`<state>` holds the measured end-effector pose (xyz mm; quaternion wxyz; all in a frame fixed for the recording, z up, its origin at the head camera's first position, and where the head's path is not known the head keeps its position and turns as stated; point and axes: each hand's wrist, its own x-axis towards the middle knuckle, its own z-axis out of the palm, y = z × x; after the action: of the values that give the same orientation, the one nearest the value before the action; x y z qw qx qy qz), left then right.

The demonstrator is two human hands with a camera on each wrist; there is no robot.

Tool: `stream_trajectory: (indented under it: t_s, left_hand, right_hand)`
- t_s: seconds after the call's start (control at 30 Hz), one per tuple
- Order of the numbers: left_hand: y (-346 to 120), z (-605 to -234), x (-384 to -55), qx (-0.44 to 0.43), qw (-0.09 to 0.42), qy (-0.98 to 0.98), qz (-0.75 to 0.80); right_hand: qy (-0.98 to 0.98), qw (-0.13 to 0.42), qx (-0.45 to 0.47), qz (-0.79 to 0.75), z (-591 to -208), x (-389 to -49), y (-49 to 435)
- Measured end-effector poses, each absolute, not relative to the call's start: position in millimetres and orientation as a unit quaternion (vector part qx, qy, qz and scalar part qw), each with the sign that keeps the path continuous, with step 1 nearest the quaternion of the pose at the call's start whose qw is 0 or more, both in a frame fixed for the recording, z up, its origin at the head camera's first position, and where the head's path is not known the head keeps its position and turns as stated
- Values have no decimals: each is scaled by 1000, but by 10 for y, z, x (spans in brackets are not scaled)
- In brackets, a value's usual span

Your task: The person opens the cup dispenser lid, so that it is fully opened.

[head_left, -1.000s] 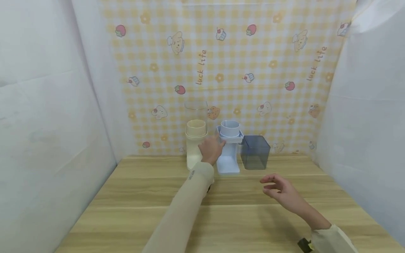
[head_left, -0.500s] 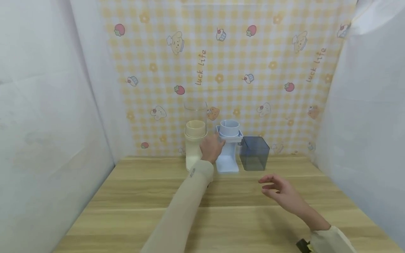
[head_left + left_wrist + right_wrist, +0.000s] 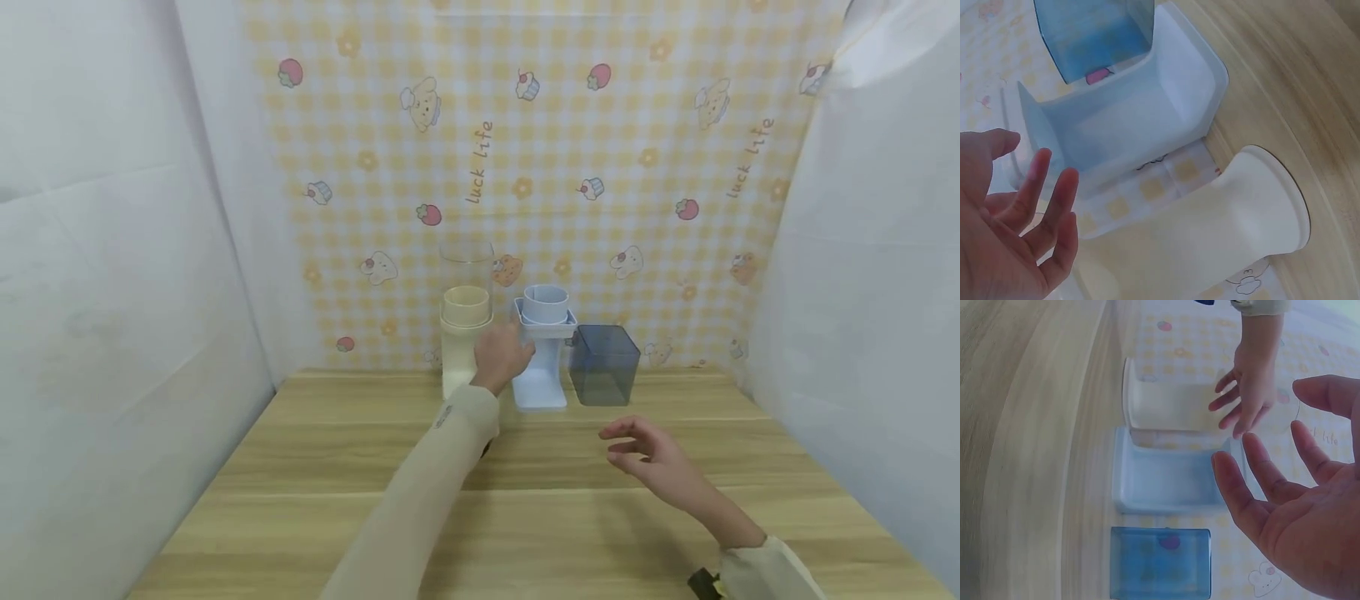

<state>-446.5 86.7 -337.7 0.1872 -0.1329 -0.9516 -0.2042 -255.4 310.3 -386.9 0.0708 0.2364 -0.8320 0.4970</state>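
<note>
My left hand (image 3: pixel 502 357) hovers in front of the gap between a cream dispenser stand (image 3: pixel 457 367) and a pale blue stand (image 3: pixel 538 390). In the left wrist view its fingers (image 3: pixel 1041 231) are spread and loosely bent, with nothing in them. A cream ring-shaped part (image 3: pixel 467 307) tops the cream stand, with a clear cylinder (image 3: pixel 465 257) rising around and behind it. The blue stand carries a round pale blue part (image 3: pixel 546 306) on its square top. Lower right, my right hand (image 3: pixel 660 471) hangs above the table, fingers loosely curved and holding nothing.
A translucent dark blue box (image 3: pixel 604 367) stands right of the blue stand. All these sit at the back of the wooden table (image 3: pixel 555 533), before a yellow checked cloth (image 3: pixel 555 125). White sheets (image 3: pixel 97 292) enclose both sides.
My right hand has drifted slightly left. The left hand has dipped a little beside the blue stand's top. The stands and the box stay in place.
</note>
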Motion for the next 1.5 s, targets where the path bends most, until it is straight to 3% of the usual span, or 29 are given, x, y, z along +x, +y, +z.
stream_trajectory:
  t_s: [0.47, 0.93, 1.2, 1.5]
  left_hand:
    - [697, -3434, -4117, -149, 126, -931, -309]
    - [343, -3586, -3749, -207, 98, -908, -350]
    - [230, -3635, -3541, -227, 167, -865, -416]
    - [176, -3760, -3430, -214, 109, -881, -407]
  right_hand:
    - [-822, 77, 256, 502, -3880, -2654, 2969]
    - [-865, 102, 166, 462, -3746, -2772, 2731]
    - [-856, 91, 104, 498, -3703, -2861, 2568]
    - [-849, 86, 69, 517, -3678, -2897, 2436]
